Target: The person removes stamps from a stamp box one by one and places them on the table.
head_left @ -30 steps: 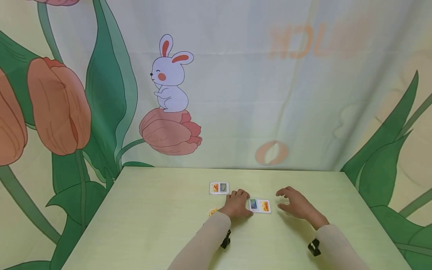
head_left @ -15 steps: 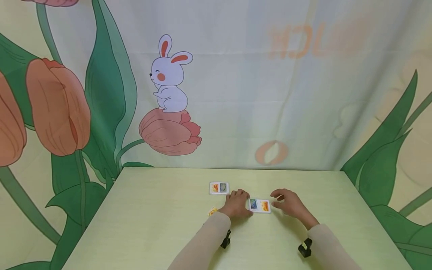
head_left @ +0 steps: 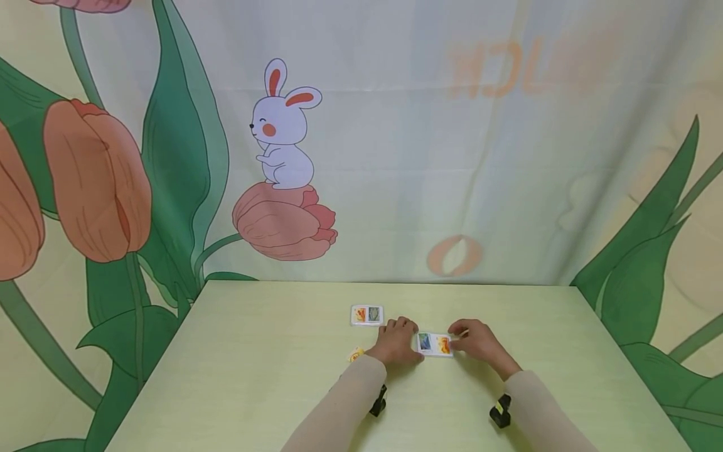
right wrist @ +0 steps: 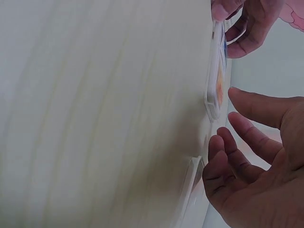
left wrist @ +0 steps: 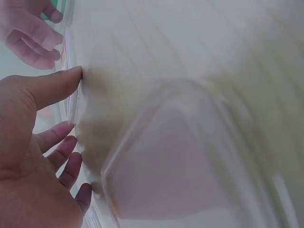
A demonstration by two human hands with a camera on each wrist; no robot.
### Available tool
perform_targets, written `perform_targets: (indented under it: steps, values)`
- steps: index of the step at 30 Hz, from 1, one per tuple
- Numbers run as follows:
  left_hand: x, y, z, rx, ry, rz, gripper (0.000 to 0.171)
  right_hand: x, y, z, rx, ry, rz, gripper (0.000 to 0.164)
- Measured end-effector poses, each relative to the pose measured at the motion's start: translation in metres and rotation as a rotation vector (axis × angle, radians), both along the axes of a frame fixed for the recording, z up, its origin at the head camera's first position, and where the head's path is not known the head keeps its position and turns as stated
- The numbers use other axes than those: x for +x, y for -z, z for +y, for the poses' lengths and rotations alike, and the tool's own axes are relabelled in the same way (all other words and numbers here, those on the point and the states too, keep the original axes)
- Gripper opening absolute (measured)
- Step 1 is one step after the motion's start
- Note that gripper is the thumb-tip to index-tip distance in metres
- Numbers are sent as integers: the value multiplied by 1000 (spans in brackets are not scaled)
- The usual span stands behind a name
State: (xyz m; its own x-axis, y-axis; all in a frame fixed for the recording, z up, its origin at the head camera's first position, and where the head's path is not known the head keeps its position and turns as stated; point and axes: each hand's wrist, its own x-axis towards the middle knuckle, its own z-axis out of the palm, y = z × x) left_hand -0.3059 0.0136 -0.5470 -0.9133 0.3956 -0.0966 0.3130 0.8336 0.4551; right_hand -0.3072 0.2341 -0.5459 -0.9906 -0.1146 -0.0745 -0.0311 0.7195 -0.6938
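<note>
A flat white picture card (head_left: 434, 344) with a clear, thick rim lies on the table between the hands, one blue and one orange picture on its face. My left hand (head_left: 397, 342) holds its left end, thumb (left wrist: 66, 85) on the near edge and fingers spread on the far side; the hand covers that end. At the card's right end is my right hand (head_left: 480, 340), fingers bent loosely. In the right wrist view its thumb (right wrist: 247, 104) comes close over the orange picture.
Behind the left hand lies a second two-picture card (head_left: 366, 315). A small yellow piece (head_left: 356, 355) shows partly beside the left wrist. A blurred clear plastic piece (left wrist: 175, 161) fills the left wrist view's foreground. The pale table (head_left: 248, 370) ends at a printed curtain (head_left: 390, 163).
My right hand has moved left, from apart from the card to its right end, and its fingers have drawn closer together. The left hand and both cards have stayed in place.
</note>
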Motion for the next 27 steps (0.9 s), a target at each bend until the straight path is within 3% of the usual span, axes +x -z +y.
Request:
perform_targets:
  steps: [10, 27]
  values:
    - [-1, 2, 0, 19, -7, -5, 58, -1, 3, -6, 55, 0, -18, 22]
    - [-2, 4, 1, 17, -13, -7, 57, -1, 3, -9, 55, -2, -24, 20]
